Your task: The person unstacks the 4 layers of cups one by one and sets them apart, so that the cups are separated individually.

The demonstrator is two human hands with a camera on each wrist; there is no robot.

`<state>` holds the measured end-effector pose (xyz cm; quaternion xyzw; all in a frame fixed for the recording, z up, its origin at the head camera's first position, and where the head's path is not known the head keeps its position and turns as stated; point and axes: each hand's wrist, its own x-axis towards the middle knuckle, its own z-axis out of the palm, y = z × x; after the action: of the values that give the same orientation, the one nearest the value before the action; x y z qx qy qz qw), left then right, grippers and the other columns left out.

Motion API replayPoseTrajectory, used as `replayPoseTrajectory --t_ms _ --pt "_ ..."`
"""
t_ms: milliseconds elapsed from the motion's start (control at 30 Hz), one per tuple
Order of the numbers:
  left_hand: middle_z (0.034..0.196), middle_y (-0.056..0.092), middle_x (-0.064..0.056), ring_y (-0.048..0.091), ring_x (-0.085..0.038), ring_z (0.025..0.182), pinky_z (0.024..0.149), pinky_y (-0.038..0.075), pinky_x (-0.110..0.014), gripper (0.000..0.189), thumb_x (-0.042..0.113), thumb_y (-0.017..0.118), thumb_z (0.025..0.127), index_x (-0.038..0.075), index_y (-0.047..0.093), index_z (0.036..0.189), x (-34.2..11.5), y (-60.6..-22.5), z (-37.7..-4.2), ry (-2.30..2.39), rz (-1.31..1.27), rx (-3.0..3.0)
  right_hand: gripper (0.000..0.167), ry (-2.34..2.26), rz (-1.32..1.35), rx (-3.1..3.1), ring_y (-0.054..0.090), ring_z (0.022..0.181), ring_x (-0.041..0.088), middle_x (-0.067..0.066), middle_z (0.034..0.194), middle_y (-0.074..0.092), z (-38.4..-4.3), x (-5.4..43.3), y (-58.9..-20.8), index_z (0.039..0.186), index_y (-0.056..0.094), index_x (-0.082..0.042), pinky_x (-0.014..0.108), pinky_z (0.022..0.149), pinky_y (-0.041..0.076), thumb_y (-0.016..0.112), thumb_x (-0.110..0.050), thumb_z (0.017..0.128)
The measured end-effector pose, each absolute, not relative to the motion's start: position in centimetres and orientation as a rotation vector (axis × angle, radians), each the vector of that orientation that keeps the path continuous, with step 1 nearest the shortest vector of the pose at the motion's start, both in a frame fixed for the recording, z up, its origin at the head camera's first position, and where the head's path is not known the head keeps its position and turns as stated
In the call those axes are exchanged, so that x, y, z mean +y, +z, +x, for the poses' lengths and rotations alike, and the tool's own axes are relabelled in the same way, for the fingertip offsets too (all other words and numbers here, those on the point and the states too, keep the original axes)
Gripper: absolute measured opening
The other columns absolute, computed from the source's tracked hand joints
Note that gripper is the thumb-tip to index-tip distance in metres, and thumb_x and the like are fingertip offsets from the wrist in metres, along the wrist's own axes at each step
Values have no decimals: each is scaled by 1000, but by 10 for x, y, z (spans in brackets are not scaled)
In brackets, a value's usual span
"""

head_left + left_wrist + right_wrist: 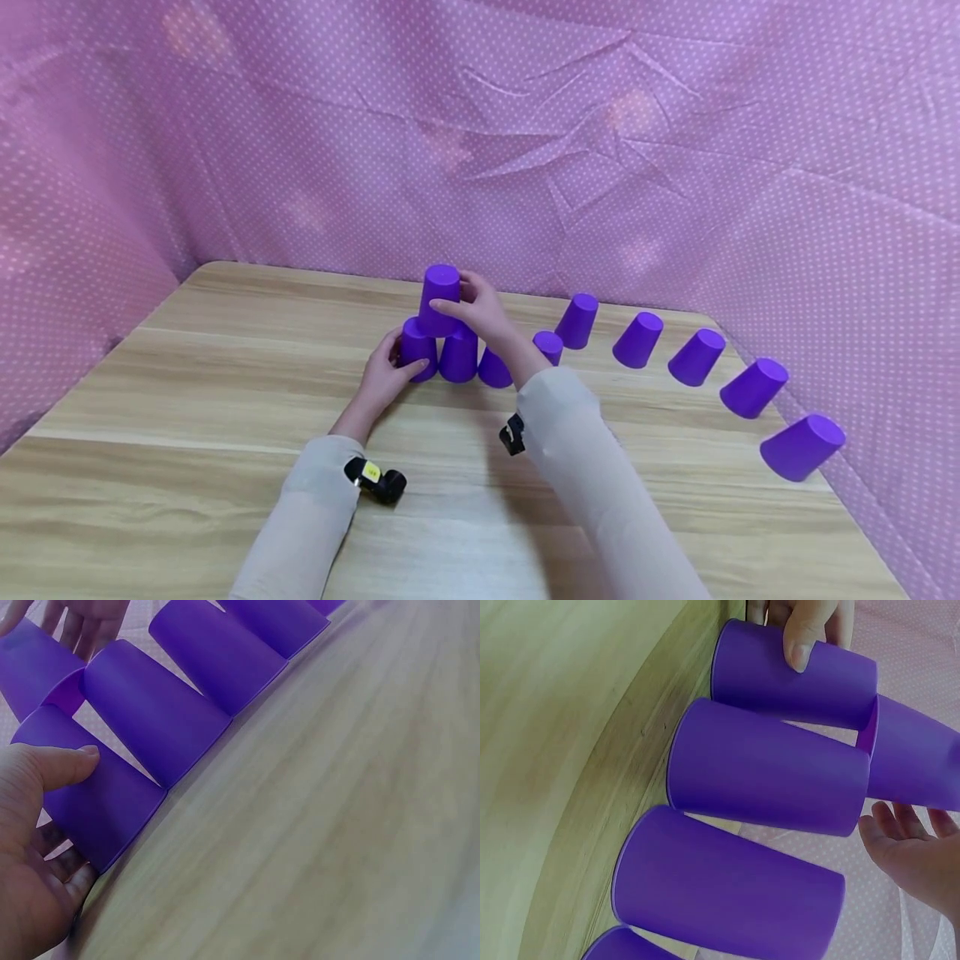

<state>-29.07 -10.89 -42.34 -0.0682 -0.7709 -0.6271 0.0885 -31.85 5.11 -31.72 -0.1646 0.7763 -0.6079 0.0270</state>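
Note:
My left hand [386,375] grips the leftmost purple cup [105,799] of a bottom row, its thumb across the front and its fingers behind. All these cups stand upside down. An upper purple cup [440,300] sits across the tops of the leftmost cup and its neighbour [769,769]. Around that upper cup my right hand [483,312] is placed, with the thumb in front and the fingers on the far right side. A third cup [727,881] follows in the row, and a fourth cup [549,346] is partly hidden by my right arm.
Several more upside-down purple cups [696,357] stand apart in a slanting line along the right side of the wooden table [187,400]. Pink dotted cloth [480,167] hangs behind and at both sides. Each sleeve carries a small black wrist camera [386,485].

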Motion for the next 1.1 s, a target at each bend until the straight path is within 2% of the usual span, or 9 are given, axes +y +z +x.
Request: replayPoseTrajectory --t_ms 400,867,1100 --pt "124 41 -19 37 -29 114 96 29 -36 61 7 64 76 4 34 129 -108 -425 -293 -1851 -218 -2306 59 -1877 -434 2448 53 95 20 9 108 55 -320 43 -318 125 40 -7 31 85 41 68 -17 73" --pt "122 42 -21 38 -30 113 95 30 -38 62 5 64 75 2 34 129 -109 -426 -293 -1854 -241 -2282 62 -1913 -442 2435 54 94 18 6 105 56 -312 44 -315 124 42 -9 33 85 41 70 -22 71" --pt "122 42 -21 38 -30 113 96 30 -38 62 5 65 74 2 35 129 -110 -426 -295 -1834 -216 -2293 58 -1996 -403 2358 52 98 19 7 109 55 -307 49 -312 125 42 -10 31 88 38 68 -16 73"
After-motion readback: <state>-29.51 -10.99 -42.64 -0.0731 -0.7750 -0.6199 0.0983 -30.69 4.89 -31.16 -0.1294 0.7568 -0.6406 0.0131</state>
